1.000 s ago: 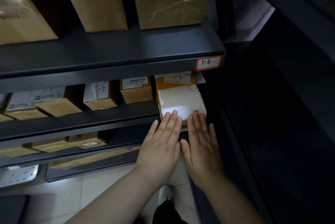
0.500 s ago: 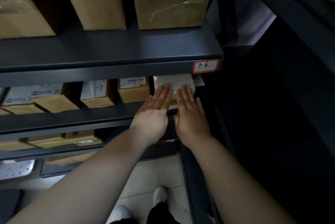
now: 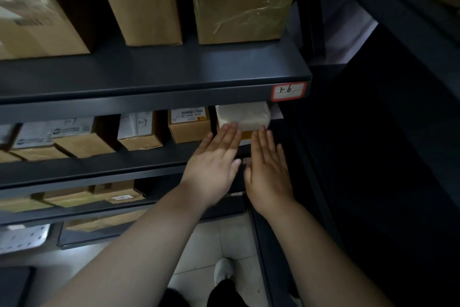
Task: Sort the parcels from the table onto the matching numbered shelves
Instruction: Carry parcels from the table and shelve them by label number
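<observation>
Head view looks down at dark metal shelving. Both hands are flat and spread, palms down, grasping nothing. On the left hand the fingers are straight and released, their tips touching the near face of a white parcel. On the right hand the fingers are also straight and released, their tips just at the parcel's near lower right corner.

That white parcel lies at the right end of the second shelf, resting on a yellow-orange parcel whose near edge shows between the two hands. Just left of it on the same shelf stands a small brown box with a barcode label. Further left come a box marked "1-7" and a flatter labelled parcel, also marked "1-7".

Directly above, the upper shelf carries a red-bordered tag reading "1-6" at its right front edge. Three large cardboard boxes stand on it; the rightmost is wrapped in clear tape.

Below, lower shelves hold flat brown parcels. Pale floor tiles and a white shoe show between the forearms.
</observation>
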The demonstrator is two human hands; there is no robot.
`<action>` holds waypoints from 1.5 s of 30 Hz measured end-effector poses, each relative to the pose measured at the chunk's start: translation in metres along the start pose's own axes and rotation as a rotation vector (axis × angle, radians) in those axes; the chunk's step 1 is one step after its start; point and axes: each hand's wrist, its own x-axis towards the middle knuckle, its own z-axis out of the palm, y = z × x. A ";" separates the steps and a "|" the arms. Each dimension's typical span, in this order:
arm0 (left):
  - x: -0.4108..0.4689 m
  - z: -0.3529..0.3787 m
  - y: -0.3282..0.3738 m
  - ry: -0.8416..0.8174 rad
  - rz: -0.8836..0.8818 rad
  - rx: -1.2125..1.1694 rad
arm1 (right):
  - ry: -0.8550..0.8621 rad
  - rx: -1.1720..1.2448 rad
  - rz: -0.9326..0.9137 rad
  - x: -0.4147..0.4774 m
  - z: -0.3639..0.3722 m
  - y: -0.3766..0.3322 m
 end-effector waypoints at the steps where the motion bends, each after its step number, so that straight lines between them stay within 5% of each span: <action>1: -0.007 0.001 0.000 0.008 0.013 0.004 | 0.007 0.010 0.006 -0.007 0.002 -0.004; 11: -0.048 -0.032 -0.017 0.034 0.195 -0.016 | 0.182 -0.103 0.163 -0.058 0.010 -0.052; 15: -0.072 -0.054 -0.020 -0.082 0.347 -0.036 | 0.259 -0.185 0.256 -0.095 0.007 -0.089; 20: -0.104 -0.065 -0.004 -0.002 0.584 -0.029 | 0.342 -0.259 0.484 -0.160 -0.001 -0.121; 34: -0.272 -0.105 0.186 -0.073 1.292 -0.095 | 0.475 -0.396 1.238 -0.450 -0.037 -0.185; 45: -0.536 -0.150 0.348 -0.125 1.711 -0.167 | 0.579 -0.361 1.737 -0.746 -0.035 -0.296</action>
